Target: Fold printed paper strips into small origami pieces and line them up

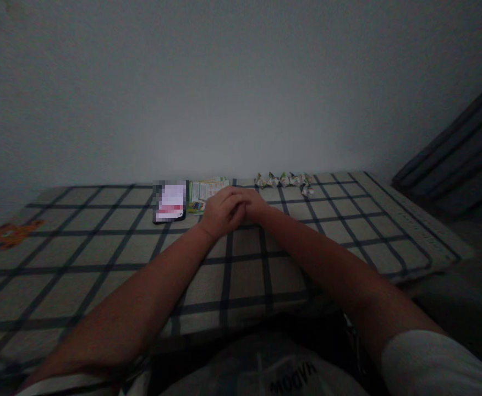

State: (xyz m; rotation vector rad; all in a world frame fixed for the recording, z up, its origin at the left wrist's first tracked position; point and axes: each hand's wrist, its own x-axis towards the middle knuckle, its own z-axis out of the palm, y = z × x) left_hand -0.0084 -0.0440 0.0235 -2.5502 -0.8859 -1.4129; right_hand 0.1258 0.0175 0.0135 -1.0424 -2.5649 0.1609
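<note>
My left hand (222, 212) and my right hand (256, 204) meet in the middle of the checked cloth. Their fingers are closed and folded together, the left ones lying over the right. A small dark gap shows between the palms, and no object shows in either hand. Just behind my left hand lies a printed leaflet (202, 193), partly covered by it. To its left rests a dark-edged phone-like device (170, 201) with a bright, blurred screen. Several small wrapped pieces in shiny, crinkled foil (284, 180) sit in a row beyond my right hand.
An orange, flat, irregular item (12, 234) lies at the far left of the checked cloth (113, 258). A plain wall (241, 93) rises right behind the cloth's back edge. Dark folded fabric (459, 132) hangs at the right. The light is dim.
</note>
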